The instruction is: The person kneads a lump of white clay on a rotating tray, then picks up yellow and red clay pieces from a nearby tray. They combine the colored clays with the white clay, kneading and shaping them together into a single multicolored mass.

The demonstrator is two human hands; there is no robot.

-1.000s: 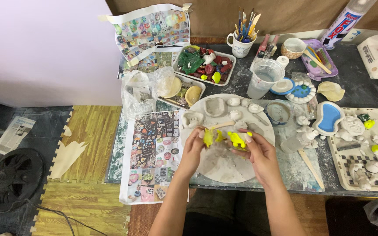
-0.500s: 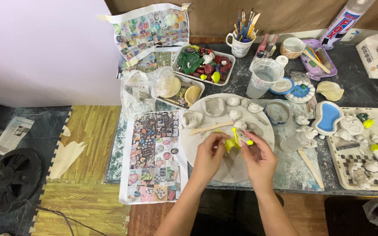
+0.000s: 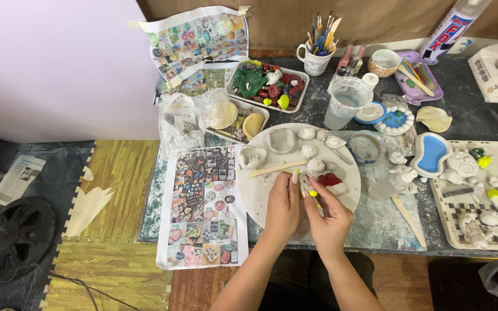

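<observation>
Both hands meet over the round white board [image 3: 260, 190] at the middle of the table, and between them they pinch a small pale clay piece [image 3: 305, 183]; the left hand [image 3: 282, 208] closes its fingers on it from about nine o'clock, while the right hand [image 3: 328, 222] grips it from four o'clock with thumb and forefinger. The piece is held just above the board's lower centre, and its exact shape is too small to tell. Just beside it, at three o'clock, lies a red clay bit [image 3: 329, 179], and at eleven o'clock a flat wooden stick [image 3: 278, 168] rests on the board. Along the board's upper rim, from ten to one o'clock, sit several shaped but unpainted grey-white figures [image 3: 308, 133], which suggests the modelling is well underway but colouring of these is not done. At three o'clock, well apart, a checked tray [image 3: 453, 214] carries more small figures, some with yellow and green paint. At twelve o'clock stands a cup of brushes [image 3: 316, 60], untouched, beside a clear beaker of water [image 3: 346, 102].
</observation>
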